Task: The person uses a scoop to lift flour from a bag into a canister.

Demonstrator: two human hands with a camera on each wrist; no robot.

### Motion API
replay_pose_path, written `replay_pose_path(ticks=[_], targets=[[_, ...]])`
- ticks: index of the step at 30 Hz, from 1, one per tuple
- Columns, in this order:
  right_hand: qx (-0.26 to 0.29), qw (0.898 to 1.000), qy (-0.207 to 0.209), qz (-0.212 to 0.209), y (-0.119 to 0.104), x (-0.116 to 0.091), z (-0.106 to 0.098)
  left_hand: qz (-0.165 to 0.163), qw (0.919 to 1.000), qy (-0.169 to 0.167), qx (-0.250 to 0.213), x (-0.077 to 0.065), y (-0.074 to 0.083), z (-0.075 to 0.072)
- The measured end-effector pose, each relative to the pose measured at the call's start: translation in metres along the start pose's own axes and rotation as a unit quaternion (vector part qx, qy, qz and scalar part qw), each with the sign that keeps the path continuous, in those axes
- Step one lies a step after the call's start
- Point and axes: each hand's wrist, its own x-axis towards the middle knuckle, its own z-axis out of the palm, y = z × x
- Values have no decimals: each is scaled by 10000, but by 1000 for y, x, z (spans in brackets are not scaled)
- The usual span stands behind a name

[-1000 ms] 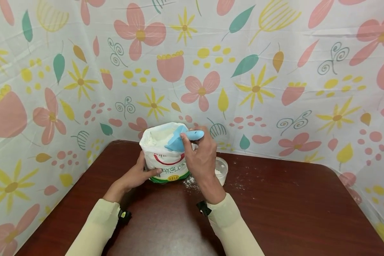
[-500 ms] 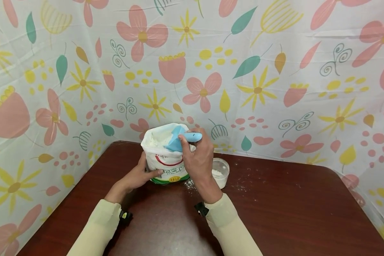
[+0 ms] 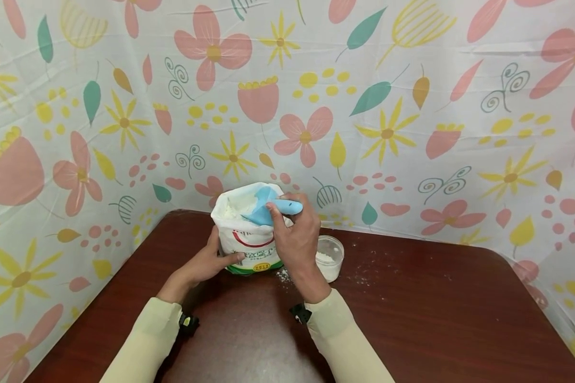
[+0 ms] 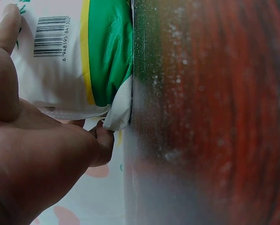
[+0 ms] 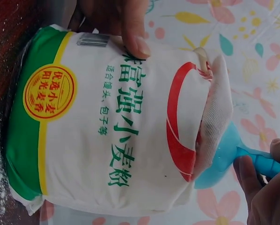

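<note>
A white flour bag (image 3: 249,242) with a green base stands upright on the table, its top rolled down and flour showing inside. My left hand (image 3: 198,264) holds it by the left side, thumb laid on the front; in the left wrist view the fingers reach behind its lower edge. My right hand (image 3: 298,231) grips the handle of a light blue scoop (image 3: 291,206). The scoop's blade dips into the mouth of the bag, and in the right wrist view the scoop (image 5: 219,161) passes partly behind the rim.
Just right of the bag, a clear round container (image 3: 333,260) with white powder in it is partly covered by my right wrist. Spilled flour (image 3: 284,275) lies on the dark wooden table (image 3: 436,308). A flower-patterned cloth (image 3: 316,80) hangs close behind the table.
The right hand and scoop have shifted slightly left, uncovering more of the clear container. The scoop's blade sits a little further into the bag. The left hand keeps its hold.
</note>
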Motion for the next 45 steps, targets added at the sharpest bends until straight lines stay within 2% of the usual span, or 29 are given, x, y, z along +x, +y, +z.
replay_pose_path(ticks=[13,24,33,45], targets=[[382,9992,104,5,4,-3,5,31,10000,7,-39,0,-1,0],[618,9979,162,113,-23,2,-1,133,9998,-69,-101,3,0,1],[900,9955,194,227,5,-4,5,102,9999,-33,-49,0,-1,-1],[1078,9934,272,266,6,-4,4,37,10000,-11,-29,-1,1,0]])
